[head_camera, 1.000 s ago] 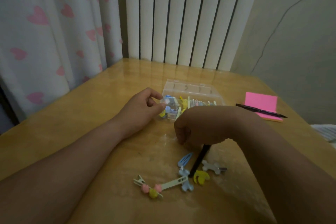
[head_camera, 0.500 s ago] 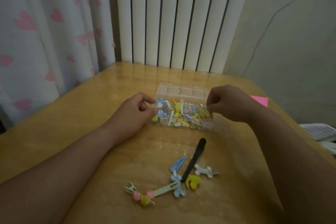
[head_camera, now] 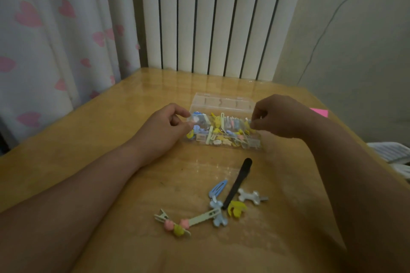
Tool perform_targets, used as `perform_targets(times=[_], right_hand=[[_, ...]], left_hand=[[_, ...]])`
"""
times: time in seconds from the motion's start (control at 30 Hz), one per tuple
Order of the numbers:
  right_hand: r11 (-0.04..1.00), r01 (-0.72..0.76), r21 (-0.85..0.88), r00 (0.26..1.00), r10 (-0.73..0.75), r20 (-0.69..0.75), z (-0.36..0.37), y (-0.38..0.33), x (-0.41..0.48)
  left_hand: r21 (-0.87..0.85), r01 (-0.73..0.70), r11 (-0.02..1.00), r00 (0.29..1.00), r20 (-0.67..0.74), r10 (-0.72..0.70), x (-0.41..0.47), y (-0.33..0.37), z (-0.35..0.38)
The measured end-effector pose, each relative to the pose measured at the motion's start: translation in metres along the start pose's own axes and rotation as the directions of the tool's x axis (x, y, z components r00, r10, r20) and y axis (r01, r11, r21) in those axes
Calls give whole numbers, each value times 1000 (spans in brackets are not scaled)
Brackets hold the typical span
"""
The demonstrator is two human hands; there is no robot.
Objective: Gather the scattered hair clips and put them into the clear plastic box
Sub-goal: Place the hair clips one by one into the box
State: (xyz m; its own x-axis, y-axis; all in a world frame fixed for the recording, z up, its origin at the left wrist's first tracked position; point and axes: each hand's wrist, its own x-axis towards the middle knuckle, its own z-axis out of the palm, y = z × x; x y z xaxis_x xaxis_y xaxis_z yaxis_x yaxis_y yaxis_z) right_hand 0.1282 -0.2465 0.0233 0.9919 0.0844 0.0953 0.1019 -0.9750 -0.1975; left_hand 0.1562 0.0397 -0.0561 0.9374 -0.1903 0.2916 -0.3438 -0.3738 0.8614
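Observation:
The clear plastic box (head_camera: 221,104) lies open in the middle of the table and holds several coloured hair clips. My left hand (head_camera: 164,131) pinches the box's left end between thumb and fingers. My right hand (head_camera: 281,117) hovers at the box's right end and pinches a small pale clip at its fingertips. Nearer to me lie loose clips: a long black clip (head_camera: 238,182), a blue snap clip (head_camera: 218,189), a white bone-shaped clip (head_camera: 249,195), a yellow clip (head_camera: 237,208), a light-blue clip (head_camera: 218,217) and a pale green clip with pink and yellow beads (head_camera: 177,224).
The wooden table (head_camera: 88,139) has a glossy cover. A pink sticky-note pad (head_camera: 320,112) peeks out behind my right wrist. A white radiator (head_camera: 210,17) and a heart-print curtain (head_camera: 55,29) stand behind the table. A white thing (head_camera: 390,150) lies past the right edge.
My right hand rose from the loose clips near me and moved to the box's right end. The left hand stayed on the box's left end.

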Motion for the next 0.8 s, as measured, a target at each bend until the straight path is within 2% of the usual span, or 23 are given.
perform_targets(times=[0.07,0.17,0.27,0.4,0.47,0.63,0.8], right_hand=[[995,94,41,995,-95,37,-8,-13,-6],[969,211,128,949,-235,212,-19,-36,-18],[955,255,151,836,-296,463,-20,-56,-26],[945,304,118,704,-307,641,-4,-76,-28],[939,331,93,678,-305,669,5,-83,-28],[922,380,73,666,-327,670,11,-87,-26],[931,353,94,745,-340,575,13,-82,-26]], left_hand=[[-3,-2,1000,1000,-1,2,1,0,0],[0,-4,1000,1000,4,4,0,0,-1],[-2,-6,1000,1000,2,6,-1,0,-1],[0,3,1000,1000,5,-3,-1,1,-2],[5,1,1000,1000,8,-1,-2,3,-2],[9,-5,1000,1000,21,5,-2,5,-3],[8,-4,1000,1000,12,4,-3,5,-2]])
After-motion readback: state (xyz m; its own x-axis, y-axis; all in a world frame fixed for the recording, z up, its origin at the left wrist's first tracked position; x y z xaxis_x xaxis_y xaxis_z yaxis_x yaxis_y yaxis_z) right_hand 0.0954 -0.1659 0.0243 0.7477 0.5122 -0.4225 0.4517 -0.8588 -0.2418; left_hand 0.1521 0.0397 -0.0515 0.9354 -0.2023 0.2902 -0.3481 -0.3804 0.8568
